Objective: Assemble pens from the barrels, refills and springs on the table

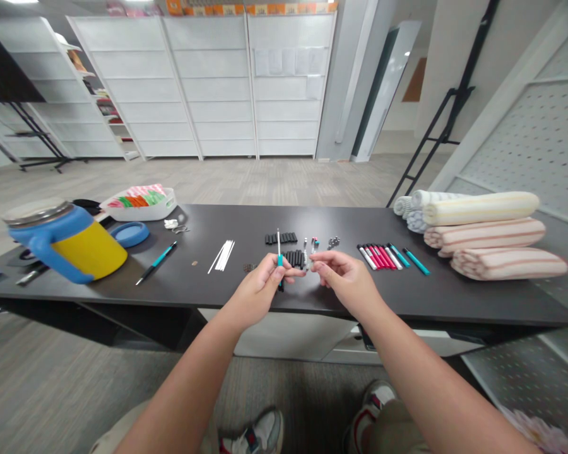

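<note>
My left hand (259, 285) is closed around a partly assembled pen (279, 257), held upright, with a teal section and a thin pale rod rising from its top. Close beside it, my right hand (348, 279) has thumb and index finger together; anything between them is too small to make out. Past the hands lie a row of black pen grips (294, 258) and a second black row (281, 239). Small metal parts (334, 242) and little clear and coloured pieces (315, 241) are near my right fingertips. Brown, coil-like small parts (249, 267) sit left of my left hand.
White refill sticks (224, 256) and a teal-and-black pen (156, 263) lie left; red, white and teal barrels (383, 256) lie right. A blue-yellow mug (71, 243), blue lid (130, 234) and white basket (144, 211) stand far left. Rolled towels (490, 236) are stacked on the right.
</note>
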### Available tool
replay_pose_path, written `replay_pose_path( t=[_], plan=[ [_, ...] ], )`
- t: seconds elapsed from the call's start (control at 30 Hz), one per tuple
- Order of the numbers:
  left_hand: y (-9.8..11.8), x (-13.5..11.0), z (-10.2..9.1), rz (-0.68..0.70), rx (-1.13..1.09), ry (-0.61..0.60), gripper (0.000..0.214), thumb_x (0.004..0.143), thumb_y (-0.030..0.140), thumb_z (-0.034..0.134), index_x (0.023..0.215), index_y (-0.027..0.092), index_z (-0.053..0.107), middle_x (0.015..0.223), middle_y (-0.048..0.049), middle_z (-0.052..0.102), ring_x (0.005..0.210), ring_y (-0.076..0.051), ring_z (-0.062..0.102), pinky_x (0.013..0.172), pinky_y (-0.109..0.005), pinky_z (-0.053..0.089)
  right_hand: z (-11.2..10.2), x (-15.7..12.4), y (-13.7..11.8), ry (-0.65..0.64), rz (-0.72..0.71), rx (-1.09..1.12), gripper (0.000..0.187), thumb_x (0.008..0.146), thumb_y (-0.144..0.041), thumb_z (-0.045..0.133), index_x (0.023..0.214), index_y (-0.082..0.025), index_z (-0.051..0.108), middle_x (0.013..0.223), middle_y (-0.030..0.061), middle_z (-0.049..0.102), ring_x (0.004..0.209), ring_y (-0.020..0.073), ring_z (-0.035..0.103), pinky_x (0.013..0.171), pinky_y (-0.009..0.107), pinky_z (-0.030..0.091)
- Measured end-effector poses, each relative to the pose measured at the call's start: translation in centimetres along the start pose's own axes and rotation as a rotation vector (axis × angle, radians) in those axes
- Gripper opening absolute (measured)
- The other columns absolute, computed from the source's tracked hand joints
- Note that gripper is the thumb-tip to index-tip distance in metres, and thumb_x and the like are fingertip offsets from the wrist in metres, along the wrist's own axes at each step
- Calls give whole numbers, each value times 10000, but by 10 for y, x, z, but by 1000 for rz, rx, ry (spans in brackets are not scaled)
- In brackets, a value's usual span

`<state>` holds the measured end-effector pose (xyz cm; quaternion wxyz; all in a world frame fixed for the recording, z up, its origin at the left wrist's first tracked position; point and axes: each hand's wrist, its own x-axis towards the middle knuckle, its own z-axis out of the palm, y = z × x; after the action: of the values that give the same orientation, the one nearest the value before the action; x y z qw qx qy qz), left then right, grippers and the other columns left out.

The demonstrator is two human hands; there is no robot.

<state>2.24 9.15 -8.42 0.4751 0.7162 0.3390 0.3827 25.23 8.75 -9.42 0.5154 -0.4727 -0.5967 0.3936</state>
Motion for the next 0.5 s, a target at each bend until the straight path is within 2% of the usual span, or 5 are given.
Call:
replay_pose_path(
  t=[0.1, 0.2, 0.27, 0.33, 0.5],
  plan=[
    [-3, 2, -3, 9, -67, 23, 266, 1119, 463, 406, 1128, 221, 516, 1273, -115, 738, 1099, -213, 682, 1003, -371, 436, -8, 2, -2, 143, -79, -159, 412, 993, -566, 583, 1048, -198, 759, 866, 67, 754, 705, 189, 650, 641, 316, 520],
    [-4, 3, -4, -7, -96, 41, 293, 1110, 478, 425, 1123, 210, 542, 1258, -121, 741, 1086, -218, 676, 928, -349, 453, -23, 9, -1, 266, -270, -531, 378, 1056, -457, 480, 1048, -216, 771, 998, 102, 762, 952, 260, 676, 866, 407, 534],
    [-4, 4, -5, -17, -109, 53, 310, 1104, 483, 438, 1119, 201, 565, 1247, -124, 741, 1073, -218, 672, 890, -335, 457, -33, 15, 2, 224, -397, -838, 323, 1036, -379, 513, 1111, -234, 792, 1154, 131, 737, 1139, 316, 624, 1048, 502, 454],
    [-4, 5, -5, -16, -123, 58, 322, 1100, 482, 450, 1110, 192, 588, 1233, -124, 742, 1059, -216, 669, 888, -330, 459, -38, 20, 7, 221, -406, -1062, 320, 1009, -313, 539, 1207, -275, 788, 1368, 136, 655, 1296, 363, 531, 1096, 552, 408],
    [-3, 7, -3, -31, -141, 62, 338, 1086, 481, 480, 1112, 175, 620, 1169, -120, 752, 1028, -216, 667, 910, -335, 467, -36, 27, 19, 176, -379, -1277, 400, 983, -245, 547, 1317, -343, 743, 1603, 91, 474, 1490, 406, 347, 1169, 634, 326]
  ],
)
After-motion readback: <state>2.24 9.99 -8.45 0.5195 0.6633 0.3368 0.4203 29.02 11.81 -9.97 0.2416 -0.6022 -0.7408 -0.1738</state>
